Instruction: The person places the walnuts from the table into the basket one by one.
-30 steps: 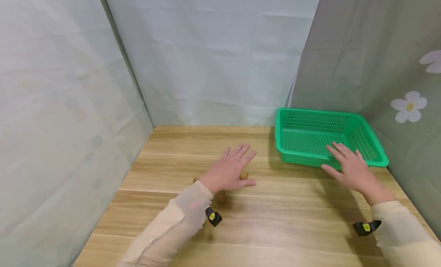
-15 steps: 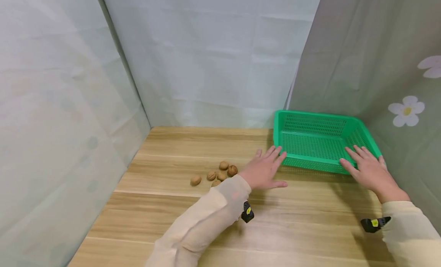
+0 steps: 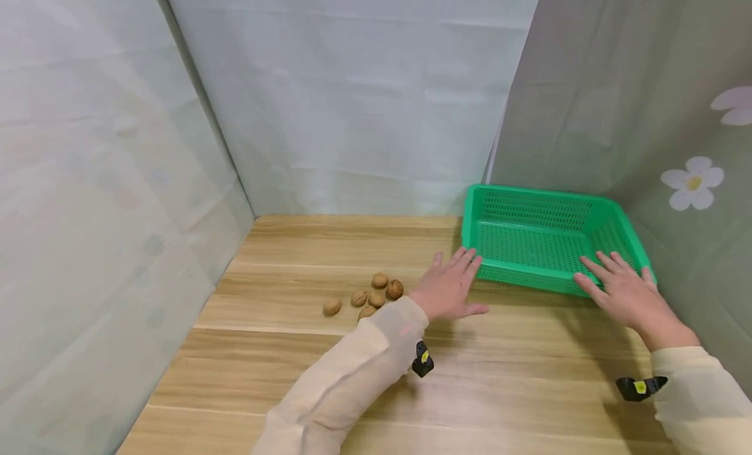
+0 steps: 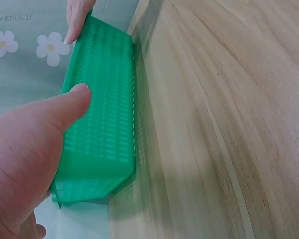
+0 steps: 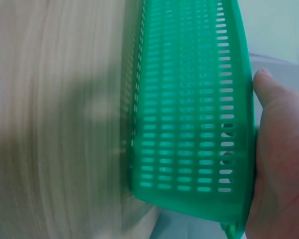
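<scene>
Currently, L grip (image 3: 448,286) has fingers spread at green basket (image 3: 523,243)'s 7 o'clock corner; R grip (image 3: 628,298), also spread, at approx. 5 o'clock. Basket's on counter (image 3: 305,246), L grip's 2 o'clock; walnuts (image 3: 376,299) nr. its 9 o'clock.

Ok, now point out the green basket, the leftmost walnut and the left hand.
Green basket (image 3: 521,243): head view, on its bare mesh floor.
Leftmost walnut (image 3: 331,307): head view, middle of its shell.
Left hand (image 3: 447,290): head view, back of the hand.
</scene>
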The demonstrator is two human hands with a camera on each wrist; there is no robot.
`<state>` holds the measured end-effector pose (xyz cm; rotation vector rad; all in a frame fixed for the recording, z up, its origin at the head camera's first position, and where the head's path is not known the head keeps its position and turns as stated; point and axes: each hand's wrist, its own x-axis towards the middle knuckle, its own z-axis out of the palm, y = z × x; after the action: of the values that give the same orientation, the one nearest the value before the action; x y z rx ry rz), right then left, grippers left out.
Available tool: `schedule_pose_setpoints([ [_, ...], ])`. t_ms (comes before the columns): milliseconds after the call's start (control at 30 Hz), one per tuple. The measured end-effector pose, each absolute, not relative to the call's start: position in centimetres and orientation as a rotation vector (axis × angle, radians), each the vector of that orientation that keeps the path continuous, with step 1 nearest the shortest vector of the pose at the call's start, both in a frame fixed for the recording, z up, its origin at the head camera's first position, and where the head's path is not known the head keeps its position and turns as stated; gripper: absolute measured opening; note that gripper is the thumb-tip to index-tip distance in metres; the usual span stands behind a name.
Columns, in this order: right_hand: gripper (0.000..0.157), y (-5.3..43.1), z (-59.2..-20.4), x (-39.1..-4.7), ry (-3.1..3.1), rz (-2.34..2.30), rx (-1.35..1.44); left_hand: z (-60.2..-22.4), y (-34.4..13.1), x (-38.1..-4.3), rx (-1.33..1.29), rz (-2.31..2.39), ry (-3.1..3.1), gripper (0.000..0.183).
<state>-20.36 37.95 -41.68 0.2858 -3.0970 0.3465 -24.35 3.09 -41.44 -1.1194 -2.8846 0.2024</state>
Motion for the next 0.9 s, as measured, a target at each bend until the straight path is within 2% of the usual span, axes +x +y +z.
schedule_pose_setpoints([
  [300, 0.064, 35.2, -41.5, -18.6, -3.088, 0.325, 0.425, -41.2, 1.2, -25.1, -1.053, 0.171, -2.929, 0.101],
  [900, 0.060, 27.1, -41.8, -15.9, -2.980, 0.366, 0.796, -41.0, -2.7, -28.0, -0.926, 0.062, -3.006, 0.086],
])
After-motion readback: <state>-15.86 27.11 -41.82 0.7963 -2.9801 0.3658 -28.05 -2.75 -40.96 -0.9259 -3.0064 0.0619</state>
